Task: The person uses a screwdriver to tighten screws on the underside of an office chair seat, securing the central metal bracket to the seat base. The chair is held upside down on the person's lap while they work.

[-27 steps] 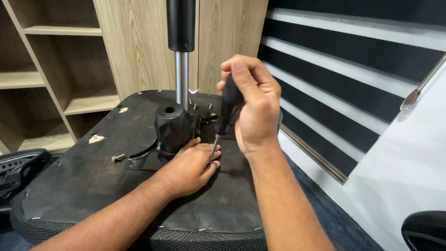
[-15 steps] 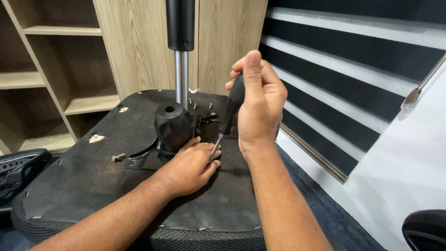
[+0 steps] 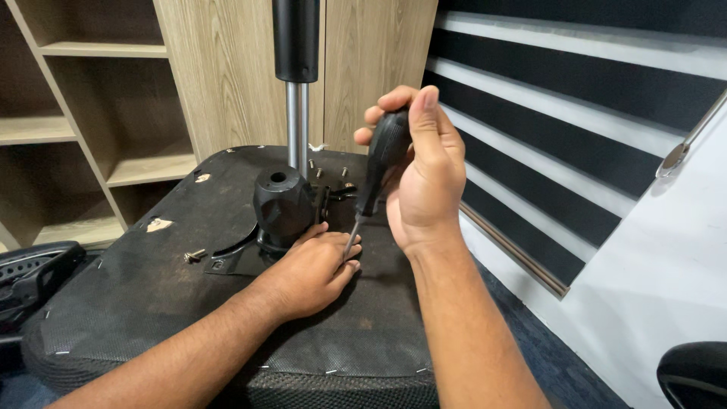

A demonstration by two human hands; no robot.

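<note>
An upturned office chair seat point(image 3: 144, 303) lies before me, black fabric underside up. A black metal mechanism plate with a round hub point(image 3: 280, 203) is mounted on it. My right hand point(image 3: 424, 174) grips the black handle of a screwdriver point(image 3: 379, 163), held nearly upright, its thin shaft pointing down to the plate's right edge. My left hand point(image 3: 310, 269) rests flat on the seat beside the plate, fingertips pinching around the screwdriver tip; whatever is under the tip is hidden. A loose bolt point(image 3: 195, 255) lies on the seat to the left of the plate.
A black and chrome gas-lift column point(image 3: 297, 83) stands behind the hub. Several bolts point(image 3: 326, 173) stick up near it. Wooden shelves point(image 3: 83, 136) stand at left, a striped window blind point(image 3: 575, 136) at right. A black armrest point(image 3: 34, 269) lies at far left, a dark chair part point(image 3: 693, 375) at bottom right.
My right hand has turned around the screwdriver handle, fingers regripping it, while the tip stays at the same spot. My left hand has not moved.
</note>
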